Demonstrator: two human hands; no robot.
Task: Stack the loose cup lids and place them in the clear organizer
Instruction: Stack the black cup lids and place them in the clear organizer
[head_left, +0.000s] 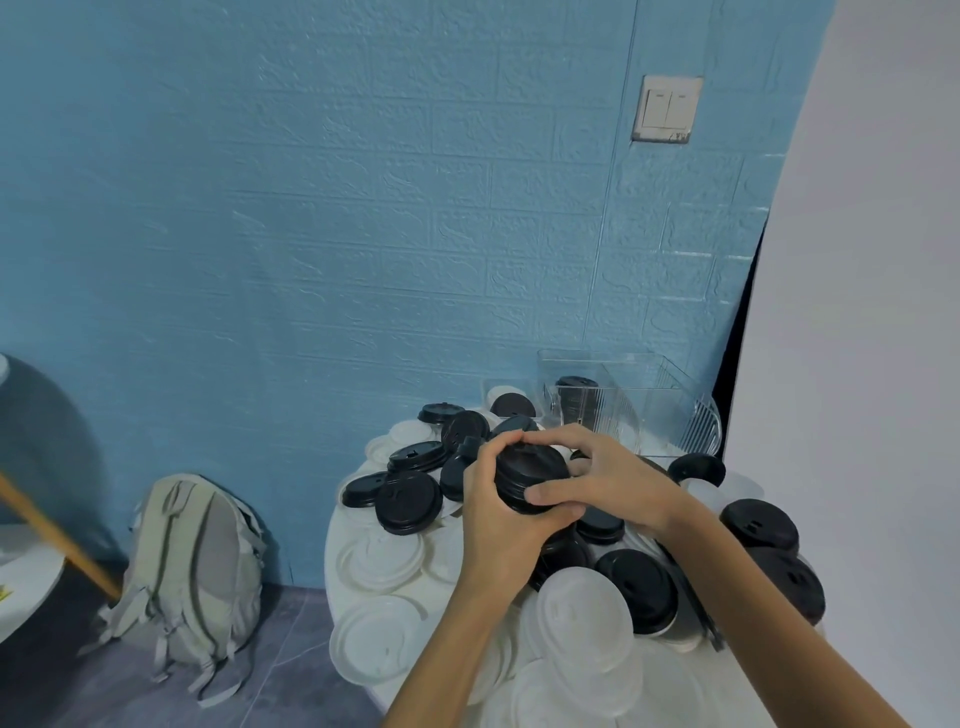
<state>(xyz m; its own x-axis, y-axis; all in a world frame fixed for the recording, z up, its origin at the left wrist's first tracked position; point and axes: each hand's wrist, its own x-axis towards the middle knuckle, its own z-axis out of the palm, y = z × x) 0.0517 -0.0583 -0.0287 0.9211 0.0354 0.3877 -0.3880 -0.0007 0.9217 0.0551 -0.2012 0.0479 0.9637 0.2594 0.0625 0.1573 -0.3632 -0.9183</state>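
A blue wall (311, 208) backs a white table (353, 525) heaped with loose black and white lids (408, 501). A backpack (192, 571) leans at left. The clear organizer (623, 400) stands far right. Left hand (501, 512) and right hand (610, 480) both grasp a black lid stack (527, 470) above the heap.

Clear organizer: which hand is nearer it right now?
Right. The right hand sits just in front of the clear organizer, gripping the stack of black lids. The left hand grips the stack's other side, farther from it.
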